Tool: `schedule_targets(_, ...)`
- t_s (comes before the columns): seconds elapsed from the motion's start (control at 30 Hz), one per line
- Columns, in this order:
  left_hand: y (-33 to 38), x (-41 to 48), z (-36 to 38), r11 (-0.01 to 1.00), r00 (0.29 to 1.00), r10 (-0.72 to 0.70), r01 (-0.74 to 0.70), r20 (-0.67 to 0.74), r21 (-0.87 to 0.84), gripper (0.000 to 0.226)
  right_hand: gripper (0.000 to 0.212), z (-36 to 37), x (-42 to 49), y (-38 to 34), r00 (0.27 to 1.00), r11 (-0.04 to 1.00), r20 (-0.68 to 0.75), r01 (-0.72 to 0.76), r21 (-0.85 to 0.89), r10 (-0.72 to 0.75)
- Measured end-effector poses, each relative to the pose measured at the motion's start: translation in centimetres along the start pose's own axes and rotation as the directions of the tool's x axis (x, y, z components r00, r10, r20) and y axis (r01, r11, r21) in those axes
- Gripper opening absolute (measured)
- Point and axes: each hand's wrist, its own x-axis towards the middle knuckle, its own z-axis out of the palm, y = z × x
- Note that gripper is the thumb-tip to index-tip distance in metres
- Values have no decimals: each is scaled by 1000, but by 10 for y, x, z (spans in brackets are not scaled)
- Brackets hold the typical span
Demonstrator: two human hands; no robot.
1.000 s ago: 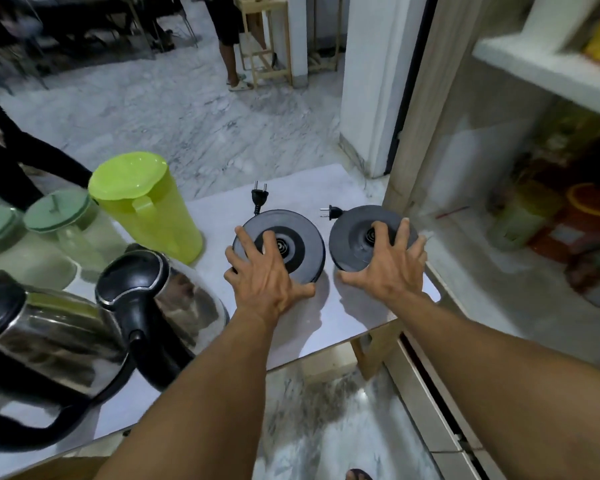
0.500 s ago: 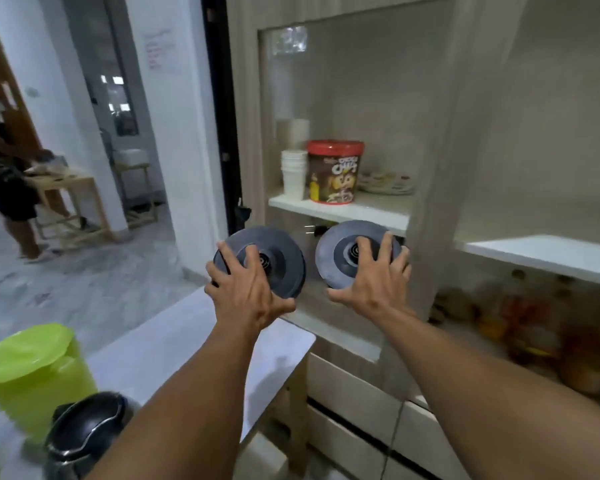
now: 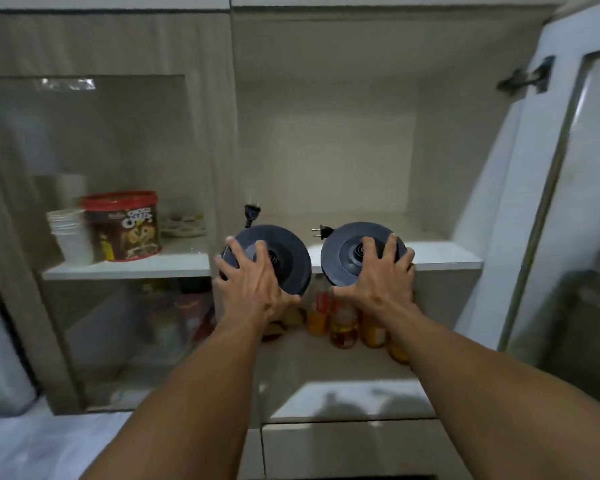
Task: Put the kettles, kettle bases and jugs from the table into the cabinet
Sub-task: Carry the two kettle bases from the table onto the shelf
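I hold two round dark-grey kettle bases in front of the open cabinet, both tilted toward me. My left hand grips the left kettle base, whose black plug sticks up behind it. My right hand grips the right kettle base, with its plug pointing left. Both bases hang at the front edge of the white upper shelf, whose right compartment holds nothing I can see. No kettles or jugs are in view.
The cabinet door stands open at the right. Behind the left glass pane sit a cereal tub and stacked white cups. Bottles and jars stand on the lower shelf below my hands. The white table edge lies at the bottom left.
I lifted both kettle bases off the table and carried them right and up to the cabinet. The view swung from the table to the open shelf.
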Motion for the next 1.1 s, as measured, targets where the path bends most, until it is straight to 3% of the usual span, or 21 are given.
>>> schedule_targets(0.23, 90, 64, 48, 996, 995, 87, -86, 45, -15, 118, 118, 11, 76, 81, 993, 994, 31, -110, -25, 110)
schedule_targets(0.5, 166, 168, 103, 1000, 994, 0, 0, 110, -1, 122, 117, 34, 204, 134, 984, 994, 137, -109, -18, 110)
schedule_targets(0.63, 180, 212, 125, 998, 987, -59, 61, 153, -8, 118, 116, 53, 251, 151, 968, 989, 209, -145, 22, 137)
schedule_targets(0.77, 188, 256, 150, 993, 948, -118, 115, 295, 28, 136, 119, 81, 288, 163, 938, 989, 319, -147, 10, 137)
schedule_targets(1.0, 180, 332, 204, 981, 877, -168, 193, 450, -10, 146, 127, 133, 352, 166, 939, 990, 314, -138, -26, 139)
schedule_targets(1.1, 185, 350, 204, 987, 873, -135, 158, 468, -9, 149, 126, 136, 366, 163, 922, 986, 352, -165, -21, 161)
